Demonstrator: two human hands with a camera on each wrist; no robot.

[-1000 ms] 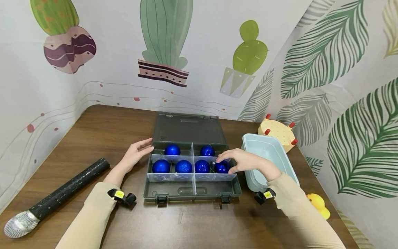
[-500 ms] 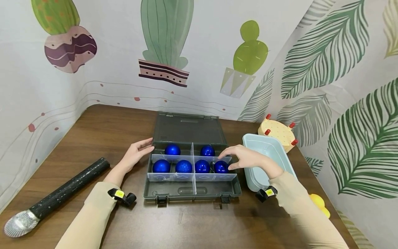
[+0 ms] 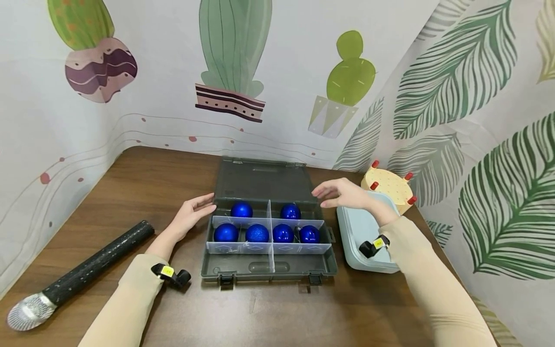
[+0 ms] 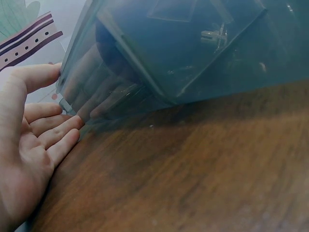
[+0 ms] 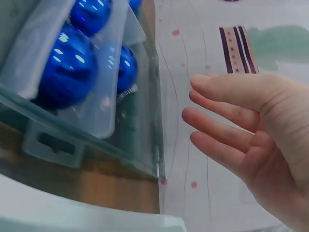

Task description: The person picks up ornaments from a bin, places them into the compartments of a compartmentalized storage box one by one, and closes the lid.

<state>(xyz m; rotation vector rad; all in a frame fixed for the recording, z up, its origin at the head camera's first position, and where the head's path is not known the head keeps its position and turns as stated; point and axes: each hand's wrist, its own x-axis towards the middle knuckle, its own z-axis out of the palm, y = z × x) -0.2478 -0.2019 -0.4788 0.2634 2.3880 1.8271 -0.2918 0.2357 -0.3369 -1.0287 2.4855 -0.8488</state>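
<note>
A grey translucent divided box [image 3: 299, 267] lies on the table, its lid [image 3: 264, 178] laid back. Blue baubles sit in its back and middle rows: one matte bauble [image 3: 241, 209] back left, one shiny bauble [image 3: 290, 211] back right. Two rest in the middle left compartment, including a glittery bauble [image 3: 257, 233], and two in the middle right, including a shiny bauble [image 3: 310, 234]. The front row holds none. My left hand [image 3: 191, 217] rests with extended fingertips against the box's left side. My right hand [image 3: 344, 193] hovers above the back right corner, fingers loosely bent, holding nothing.
A pale blue tub [image 3: 368, 226] stands right of the box, partly beneath my right forearm. Behind it is a cream round object with red pegs [image 3: 388, 187]. A black microphone [image 3: 95, 260] lies at the left. Patterned cloth hangs behind the table.
My right hand has let go of the front right bauble, leaving it in its compartment, and has risen back and to the right. My left hand stays put. My right sleeve now hides the yellow duck.
</note>
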